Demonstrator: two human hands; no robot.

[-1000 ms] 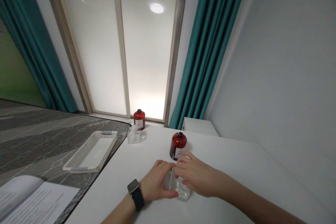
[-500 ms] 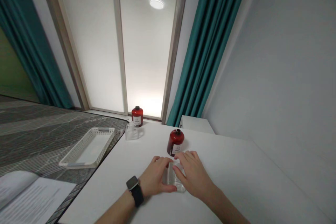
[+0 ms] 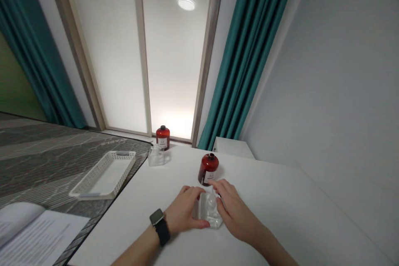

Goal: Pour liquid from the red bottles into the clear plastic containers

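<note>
On the white table (image 3: pixel 174 208) stands a clear, square glass bottle (image 3: pixel 212 212) with a rounded top. My left hand (image 3: pixel 186 209) curves around its left side, thumb at the near edge and fingers at the far edge. My right hand (image 3: pixel 234 208) is bent over the bottle's upper right, with thumb and index finger close to its top. A small dark spot shows between those fingers, but I cannot make out what they hold. Just beyond the hands is a dark red bottle (image 3: pixel 208 169) with a white label and its neck uncapped.
At the table's far edge a capped red bottle (image 3: pixel 163 137) stands behind another clear square glass container (image 3: pixel 156 156). To the left, a white perforated basket (image 3: pixel 80 183) and an open book (image 3: pixel 46 232) lie on a grey patterned surface. A white cabinet (image 3: pixel 234 148) adjoins the far side.
My right hand has shifted slightly to the right and its fingers have drawn closer together, exposing more of the clear bottle. My left hand keeps its hold.
</note>
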